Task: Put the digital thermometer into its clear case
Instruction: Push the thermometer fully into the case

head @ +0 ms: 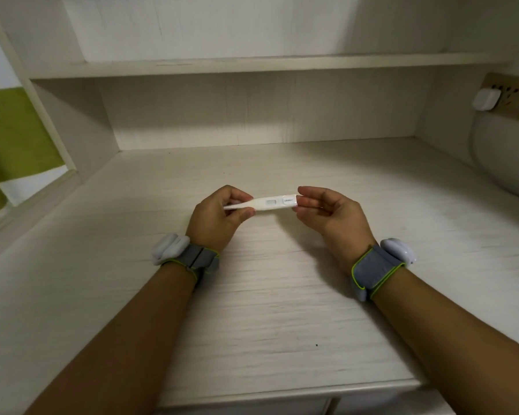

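A white digital thermometer (pixel 270 203) lies level in the air above the desk, its thin probe tip pointing left. My left hand (pixel 218 218) pinches the narrow probe end between thumb and fingers. With its fingertips, my right hand (pixel 327 212) holds the wide end next to the button and display. I cannot make out a clear case as a separate thing; a faint see-through edge may surround the wide end. Both wrists wear grey bands with white sensor units.
The pale wood-grain desk (pixel 267 295) runs under a low shelf (pixel 252 62), with its front edge near the bottom. A wall socket with a white plug (pixel 486 98) sits at the right. A rounded white object (pixel 504 163) stands against the right wall.
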### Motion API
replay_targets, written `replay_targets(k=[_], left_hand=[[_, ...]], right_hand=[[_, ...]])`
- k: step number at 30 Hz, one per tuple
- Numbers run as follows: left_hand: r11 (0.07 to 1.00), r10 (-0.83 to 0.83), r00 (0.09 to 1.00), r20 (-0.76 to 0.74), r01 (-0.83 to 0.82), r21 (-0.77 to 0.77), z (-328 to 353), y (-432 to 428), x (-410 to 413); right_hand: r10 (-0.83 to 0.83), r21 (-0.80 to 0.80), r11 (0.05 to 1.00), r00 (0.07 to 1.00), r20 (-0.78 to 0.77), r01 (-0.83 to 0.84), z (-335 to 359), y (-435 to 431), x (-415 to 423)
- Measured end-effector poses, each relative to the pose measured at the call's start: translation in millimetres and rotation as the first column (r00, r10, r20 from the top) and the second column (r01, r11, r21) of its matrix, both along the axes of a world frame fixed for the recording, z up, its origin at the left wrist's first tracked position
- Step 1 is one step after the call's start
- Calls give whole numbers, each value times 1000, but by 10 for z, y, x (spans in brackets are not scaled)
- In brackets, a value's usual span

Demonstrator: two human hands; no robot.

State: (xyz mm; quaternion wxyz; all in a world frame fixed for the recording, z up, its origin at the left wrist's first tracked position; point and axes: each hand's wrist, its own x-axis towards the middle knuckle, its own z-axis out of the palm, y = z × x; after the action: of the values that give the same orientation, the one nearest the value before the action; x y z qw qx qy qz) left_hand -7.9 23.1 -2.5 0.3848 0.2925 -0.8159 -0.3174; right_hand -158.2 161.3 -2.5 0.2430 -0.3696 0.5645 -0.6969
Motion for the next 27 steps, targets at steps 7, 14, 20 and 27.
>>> replay_targets(k=[7,14,20,27], left_hand=[[997,-75,997,7,75,16,15,11,6],[978,-105,977,186,135,-157,-35,-34,1],[993,-55,981,185,72,-89,-88,-76,-2],[974,-7,956,294,73,-214,-97,-108,-22]], right_hand=[[-78,89,991,973,-218,100,-39,-36,-60],[-118,170,962,884,-453,216,-86,-49,-156],[-92,264,923,827,-555,280,-136,-98,-244],[-11,366,864,741,-671,344,-218,-152,-300]])
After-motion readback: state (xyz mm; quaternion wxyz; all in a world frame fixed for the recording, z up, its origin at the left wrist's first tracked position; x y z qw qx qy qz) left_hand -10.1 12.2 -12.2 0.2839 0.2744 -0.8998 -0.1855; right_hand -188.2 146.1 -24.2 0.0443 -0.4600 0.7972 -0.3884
